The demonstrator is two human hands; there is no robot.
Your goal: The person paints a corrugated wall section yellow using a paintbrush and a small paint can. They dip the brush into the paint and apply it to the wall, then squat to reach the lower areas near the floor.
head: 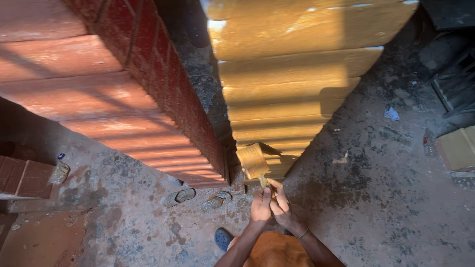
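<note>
The brush (pixel 253 161), wide and coated in golden-yellow paint, stands just above the hands, its head tilted and laid against the lower edge of the yellow ribbed panel (pixel 292 74). Both hands are closed together around its short handle: the left hand (pixel 261 203) grips from the left, the right hand (pixel 280 202) is wrapped alongside and touches it. A thin bangle sits on the right wrist.

The yellow panel rises straight up and away from the hands, its ridges partly in shadow. To the upper left of the hands stands a red ribbed panel (pixel 123 99), close beside the yellow one, with a dark gap between them. Left of the hands, two worn sandals (pixel 198 198) lie on the stained concrete floor (pixel 376 198). Just below the left forearm a blue shoe (pixel 222 239) shows. Far right of the hands lies a piece of cardboard (pixel 457 147).
</note>
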